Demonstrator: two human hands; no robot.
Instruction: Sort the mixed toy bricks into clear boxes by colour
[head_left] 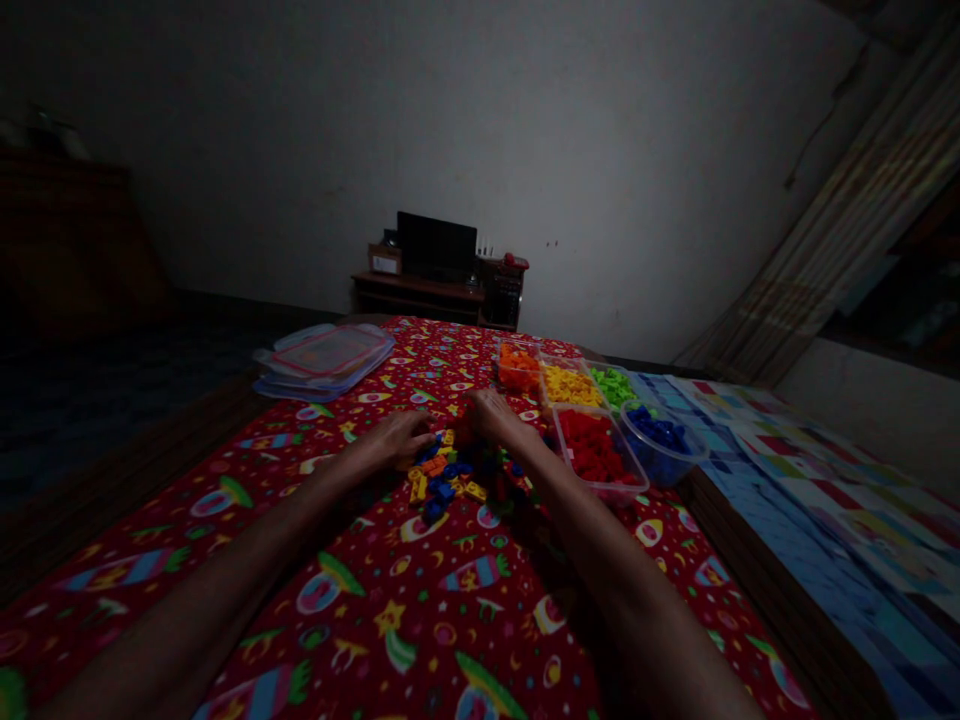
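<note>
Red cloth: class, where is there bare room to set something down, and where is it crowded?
Free: the cloth between the forearms, nearer than the brick pile; also between the lids and the left hand. Crowded: the tubs beside the right hand.

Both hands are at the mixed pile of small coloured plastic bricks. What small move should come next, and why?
Likely the right hand should pinch one brick from the mixed pile of small coloured plastic bricks and drop it in the matching tub, perhaps the clear plastic tub of red bricks. The tubs beside that hand each hold one colour; the pile is mixed.
</note>
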